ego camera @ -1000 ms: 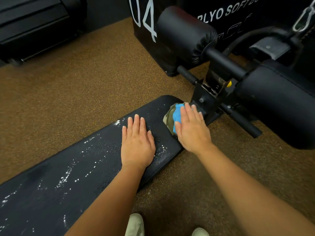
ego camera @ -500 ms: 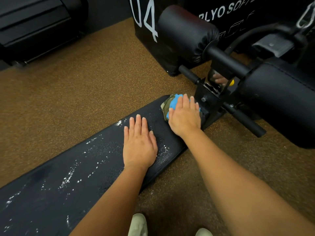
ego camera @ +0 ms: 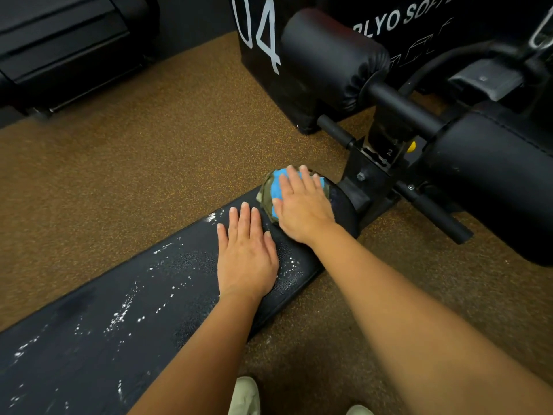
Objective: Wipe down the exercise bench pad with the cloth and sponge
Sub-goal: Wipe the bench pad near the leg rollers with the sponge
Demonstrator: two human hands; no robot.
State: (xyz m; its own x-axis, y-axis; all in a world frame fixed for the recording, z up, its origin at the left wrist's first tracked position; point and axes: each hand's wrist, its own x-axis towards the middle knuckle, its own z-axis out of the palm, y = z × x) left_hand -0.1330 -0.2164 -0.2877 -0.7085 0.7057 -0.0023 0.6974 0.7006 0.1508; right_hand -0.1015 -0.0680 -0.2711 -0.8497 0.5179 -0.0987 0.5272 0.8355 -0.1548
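Note:
The black bench pad [ego camera: 125, 319] runs from lower left up to the centre, flecked with white foam spots. My left hand [ego camera: 247, 254] lies flat on the pad, fingers together, holding nothing. My right hand [ego camera: 302, 206] presses down on a blue sponge [ego camera: 276, 187] wrapped with an olive cloth [ego camera: 264, 194] at the pad's far rounded end, near its left edge. Most of the sponge and cloth is hidden under the palm.
The bench's black metal frame [ego camera: 368, 181] with roller pads [ego camera: 332, 55] and pegs sits just beyond the pad's end. A black plyo soft box [ego camera: 263, 40] stands behind. Brown speckled floor [ego camera: 134, 160] surrounds the bench. Dark equipment [ego camera: 65, 46] is at top left. My shoes [ego camera: 245, 396] show at the bottom.
My right hand with the sponge and cloth has slid from the pad's right corner across its end toward the far left edge. My left hand has stayed flat in place.

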